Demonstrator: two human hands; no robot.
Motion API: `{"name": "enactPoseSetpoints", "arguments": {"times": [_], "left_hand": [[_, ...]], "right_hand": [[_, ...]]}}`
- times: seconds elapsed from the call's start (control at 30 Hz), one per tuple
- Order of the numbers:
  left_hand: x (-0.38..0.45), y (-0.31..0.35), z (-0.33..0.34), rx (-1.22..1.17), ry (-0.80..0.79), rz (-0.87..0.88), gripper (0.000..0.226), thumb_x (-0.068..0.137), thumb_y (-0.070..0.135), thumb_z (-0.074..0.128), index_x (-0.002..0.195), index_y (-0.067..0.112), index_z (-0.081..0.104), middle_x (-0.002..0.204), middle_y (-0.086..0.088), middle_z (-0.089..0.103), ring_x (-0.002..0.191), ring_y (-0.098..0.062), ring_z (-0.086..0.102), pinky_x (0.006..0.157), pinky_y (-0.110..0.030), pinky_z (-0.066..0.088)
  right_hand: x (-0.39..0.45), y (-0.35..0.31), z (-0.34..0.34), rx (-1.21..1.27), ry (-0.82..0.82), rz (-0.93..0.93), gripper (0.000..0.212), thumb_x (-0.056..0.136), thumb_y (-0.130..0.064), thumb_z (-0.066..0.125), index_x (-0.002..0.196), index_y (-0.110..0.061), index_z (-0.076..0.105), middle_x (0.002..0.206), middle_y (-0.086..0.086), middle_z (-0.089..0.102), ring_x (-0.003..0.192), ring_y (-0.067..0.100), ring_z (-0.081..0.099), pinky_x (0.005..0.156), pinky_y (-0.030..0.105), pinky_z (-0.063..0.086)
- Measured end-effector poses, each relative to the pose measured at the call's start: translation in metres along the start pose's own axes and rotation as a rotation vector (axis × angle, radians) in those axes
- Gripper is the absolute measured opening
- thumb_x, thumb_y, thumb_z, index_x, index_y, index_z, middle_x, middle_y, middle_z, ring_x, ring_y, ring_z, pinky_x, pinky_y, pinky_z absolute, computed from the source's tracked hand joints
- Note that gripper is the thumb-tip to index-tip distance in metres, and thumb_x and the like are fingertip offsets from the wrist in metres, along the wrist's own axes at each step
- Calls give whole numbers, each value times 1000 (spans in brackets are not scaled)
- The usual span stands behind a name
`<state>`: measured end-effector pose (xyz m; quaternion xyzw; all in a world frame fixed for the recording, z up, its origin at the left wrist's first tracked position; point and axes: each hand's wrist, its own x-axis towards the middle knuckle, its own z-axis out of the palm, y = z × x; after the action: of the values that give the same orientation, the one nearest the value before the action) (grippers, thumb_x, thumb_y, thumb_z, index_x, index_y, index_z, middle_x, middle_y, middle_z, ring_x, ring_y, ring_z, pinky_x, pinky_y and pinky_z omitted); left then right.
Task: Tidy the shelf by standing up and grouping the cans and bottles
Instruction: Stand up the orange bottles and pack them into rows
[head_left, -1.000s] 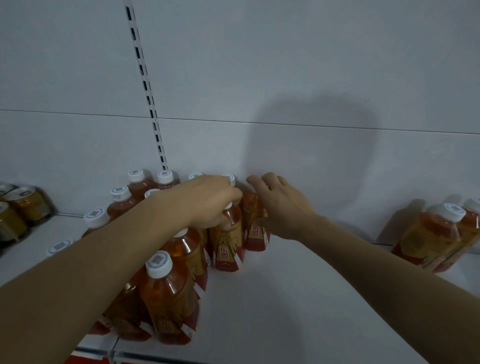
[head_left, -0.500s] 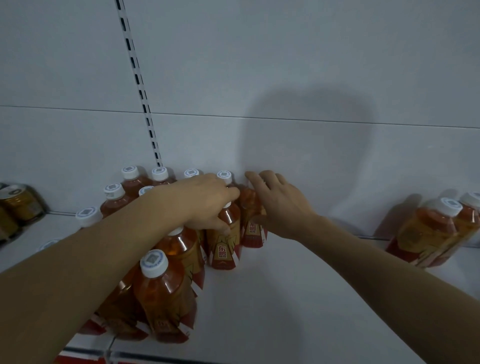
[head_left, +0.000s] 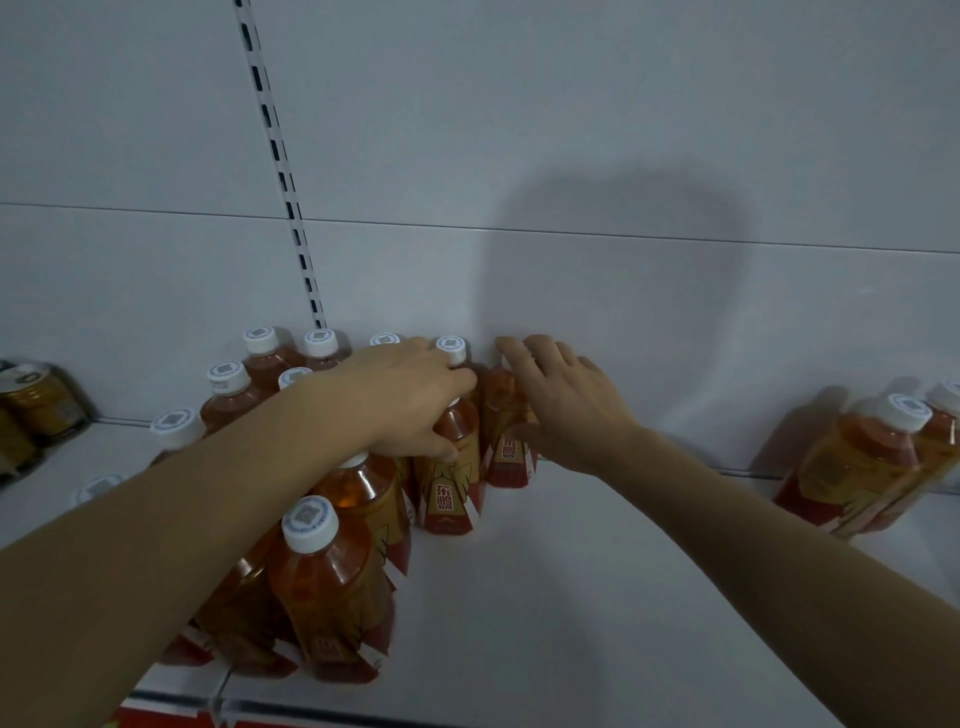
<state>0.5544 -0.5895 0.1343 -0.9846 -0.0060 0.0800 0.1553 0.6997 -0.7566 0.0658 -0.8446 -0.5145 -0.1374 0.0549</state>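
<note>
Both hands barely shifted over the last second. The left hand (head_left: 415, 402) still gripped a bottle (head_left: 451, 470) at the group's 3 o'clock edge; the right hand (head_left: 561, 410) held its neighbour (head_left: 506, 441) against the back wall, suggesting final alignment. Two bottles (head_left: 872, 462) remained apart at 3 o'clock.

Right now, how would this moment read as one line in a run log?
step: grouping bottles | left hand: grips second-row bottle | right hand: on back-row bottle | pending: two bottles apart at right | cans: far left
</note>
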Motion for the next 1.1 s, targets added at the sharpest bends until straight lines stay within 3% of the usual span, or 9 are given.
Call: {"name": "enactPoseSetpoints", "arguments": {"times": [0.27,0.43,0.57,0.77,0.9,1.0,1.1], "left_hand": [[-5,3,8,31,119,-24,93,85,79,63,157,28,33,145,1,43,129,-22,40,100,-39,47],[-2,6,3,39,106,8,98,86,81,58,162,28,26,153,-1,39,136,-23,38,107,-43,44],[13,23,-23,44,148,56,91,88,83,51,158,28,32,142,0,47,130,-23,42,103,-43,46],[57,92,-59,19,264,179,73,100,69,44,158,28,32,149,-1,48,133,-25,46,107,-45,44],[85,150,-76,-84,290,239,70,101,66,44,159,30,31,153,-1,47,137,-26,47,109,-44,43],[107,190,-90,-162,287,249,69,102,64,46,159,29,31,154,-3,47,139,-27,46,110,-45,44],[132,226,-100,-230,286,226,66,102,59,49,158,27,33,151,-5,50,136,-29,49,107,-48,47]], "right_hand": [[-8,-6,-3,-68,4,29,111,86,-54,80,167,-22,12,163,8,35,146,32,41,116,48,44],[-35,7,-22,-107,26,37,101,94,-61,69,169,-20,15,172,10,27,156,33,31,126,50,34],[-72,39,-44,-191,36,94,90,99,-63,59,168,-17,24,170,11,33,156,33,31,126,49,32],[-143,110,-80,-270,1,234,75,102,-64,49,162,-20,40,164,10,43,155,33,33,125,49,32],[-185,159,-101,-271,-40,354,74,102,-66,26,159,-23,45,161,9,47,151,33,39,123,50,34],[-207,196,-111,-261,-83,387,57,111,-54,33,161,-28,39,164,6,43,152,31,37,122,48,35],[-215,232,-118,-248,-179,408,59,110,-46,45,165,-31,29,171,6,32,156,32,32,125,50,34]]}}
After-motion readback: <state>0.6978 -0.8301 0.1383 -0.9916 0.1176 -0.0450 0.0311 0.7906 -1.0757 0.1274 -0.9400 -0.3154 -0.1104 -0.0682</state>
